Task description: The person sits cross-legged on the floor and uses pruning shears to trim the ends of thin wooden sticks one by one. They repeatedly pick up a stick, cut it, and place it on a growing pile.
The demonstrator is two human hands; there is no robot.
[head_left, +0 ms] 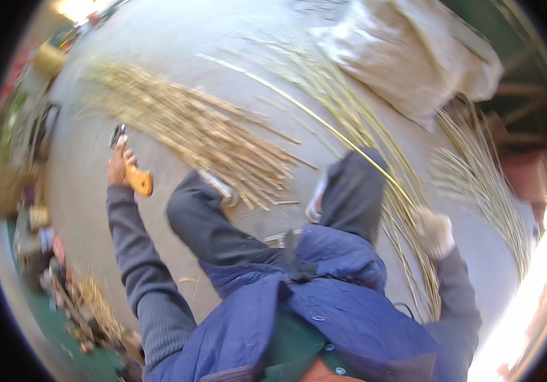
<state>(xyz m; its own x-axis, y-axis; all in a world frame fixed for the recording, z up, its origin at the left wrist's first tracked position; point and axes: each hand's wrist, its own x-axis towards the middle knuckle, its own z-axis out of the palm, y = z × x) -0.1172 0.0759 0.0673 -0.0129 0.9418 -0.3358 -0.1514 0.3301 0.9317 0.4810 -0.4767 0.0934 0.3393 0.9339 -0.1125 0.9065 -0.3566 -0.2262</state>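
My bare left hand is closed around a hand tool with a wooden-orange handle and a dark metal head. Its exact kind is blurred. Over on the right, my right hand wears a whitish glove and is closed on the lower end of a long yellow-green stalk. That stalk slants away over my knee toward the far left. Beside and beneath it lie more long green stalks. Between the tool and my legs is a spread pile of tan cut stalks on the floor.
A large whitish sack rests at the far right. Near it fans another bunch of thin stalks. Baskets and clutter line the left edge, with a straw bundle lower down. My bent knees stand apart above the grey floor.
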